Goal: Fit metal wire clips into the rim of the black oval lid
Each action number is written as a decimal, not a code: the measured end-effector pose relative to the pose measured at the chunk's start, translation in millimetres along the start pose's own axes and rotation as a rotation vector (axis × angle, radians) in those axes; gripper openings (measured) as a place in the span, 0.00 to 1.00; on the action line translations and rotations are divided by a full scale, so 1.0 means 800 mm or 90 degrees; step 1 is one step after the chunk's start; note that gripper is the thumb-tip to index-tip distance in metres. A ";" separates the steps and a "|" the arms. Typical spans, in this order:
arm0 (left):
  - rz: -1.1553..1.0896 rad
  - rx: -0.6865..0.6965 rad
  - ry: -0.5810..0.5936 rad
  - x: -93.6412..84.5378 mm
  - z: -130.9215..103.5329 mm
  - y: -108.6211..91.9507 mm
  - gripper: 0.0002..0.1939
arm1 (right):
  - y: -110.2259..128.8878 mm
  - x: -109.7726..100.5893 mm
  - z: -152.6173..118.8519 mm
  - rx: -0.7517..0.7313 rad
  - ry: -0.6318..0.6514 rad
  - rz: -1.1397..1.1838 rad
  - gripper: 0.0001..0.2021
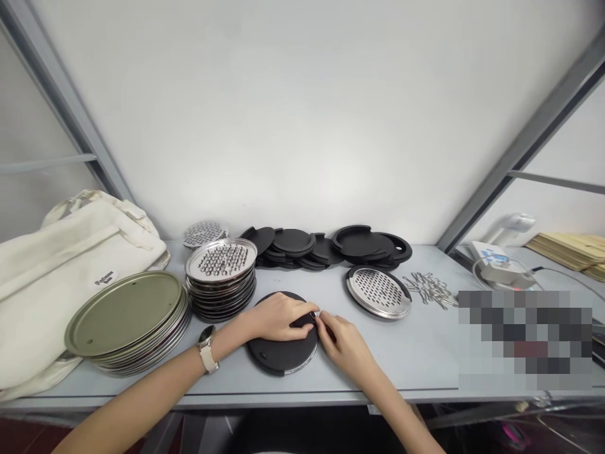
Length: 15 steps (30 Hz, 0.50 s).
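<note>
A black round disc (288, 356) with a silver edge lies flat on the grey table in front of me. My left hand (281, 317) rests over its upper part, index finger and thumb curled at the right rim. At that same spot my right hand (341, 340) pinches with fingertips; a tiny shiny bit shows there, too small to name. To the right is a silver grater plate (379, 291) set in a black holder. Beyond it lie several small metal clips (429, 289) in a loose heap. A pile of round grater plates (222, 261) stands just left of the disc.
Black round holders (293, 243) lie heaped along the back wall. At left are stacked green-topped round plates (127, 312) and a cream cloth bag (75, 252). A white device with cables (503, 268) and yellowish flat sheets (570, 252) are at right. Metal posts frame both sides.
</note>
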<state>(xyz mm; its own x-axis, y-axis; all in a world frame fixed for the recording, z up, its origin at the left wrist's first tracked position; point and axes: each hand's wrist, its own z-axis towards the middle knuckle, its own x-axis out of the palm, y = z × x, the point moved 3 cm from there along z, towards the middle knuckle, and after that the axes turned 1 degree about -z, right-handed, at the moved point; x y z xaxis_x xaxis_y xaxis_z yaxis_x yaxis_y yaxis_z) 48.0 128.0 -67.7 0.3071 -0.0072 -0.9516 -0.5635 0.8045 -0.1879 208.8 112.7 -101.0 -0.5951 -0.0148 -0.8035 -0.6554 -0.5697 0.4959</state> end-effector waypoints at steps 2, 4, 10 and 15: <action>0.000 0.005 0.000 -0.002 0.000 -0.001 0.16 | -0.001 0.000 0.001 0.002 0.014 0.004 0.10; -0.001 0.011 0.003 -0.004 0.000 -0.002 0.14 | -0.002 0.000 0.001 -0.002 0.023 0.005 0.10; -0.007 0.015 0.013 -0.005 0.001 -0.003 0.15 | -0.002 -0.001 0.000 -0.005 0.031 0.010 0.10; -0.025 0.010 0.004 -0.002 0.001 0.000 0.16 | -0.002 -0.001 0.000 -0.004 0.021 0.008 0.10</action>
<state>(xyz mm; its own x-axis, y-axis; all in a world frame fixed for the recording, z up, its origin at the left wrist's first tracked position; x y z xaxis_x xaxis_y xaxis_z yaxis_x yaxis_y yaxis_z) 48.2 128.7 -65.6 0.3244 -0.0431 -0.9449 -0.5391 0.8124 -0.2222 210.8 113.6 -101.1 -0.5874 -0.0485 -0.8078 -0.6449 -0.5751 0.5034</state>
